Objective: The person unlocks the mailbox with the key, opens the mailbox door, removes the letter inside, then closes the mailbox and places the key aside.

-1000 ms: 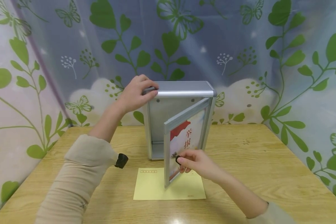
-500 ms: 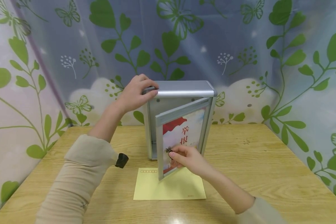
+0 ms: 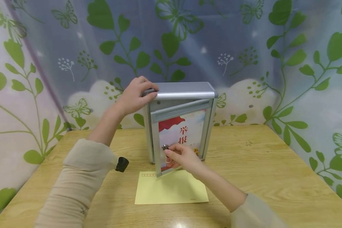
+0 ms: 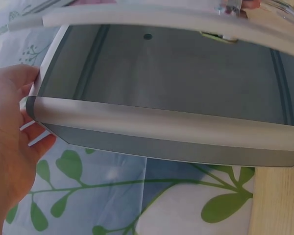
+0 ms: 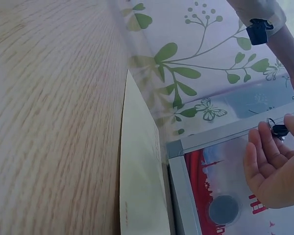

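A silver metal box [image 3: 185, 87] with a hinged door [image 3: 195, 122] stands upright on the table. The door carries a poster with red characters and hangs partly ajar, hinged on the right. At the box's top left corner, my left hand [image 3: 135, 96] grips the frame, its thumb on one side and fingers on the other in the left wrist view. My right hand [image 3: 185, 158] pinches a black-headed key [image 5: 280, 130] at the door's lock [image 3: 165, 147]. A ring hangs from the key. The box's grey interior [image 4: 186, 73] shows in the left wrist view.
A yellow envelope [image 3: 171, 193] lies flat on the wooden table [image 3: 250, 171] in front of the box, partly beneath the door's lower edge. A cloth [image 3: 239, 41] printed with leaves and butterflies hangs behind and at both sides. Near the left sleeve is a black clip [image 3: 122, 164].
The door has swung leftward toward the box opening, carried by my right hand at the key. My left hand has kept its hold on the corner. The head view has shifted slightly.
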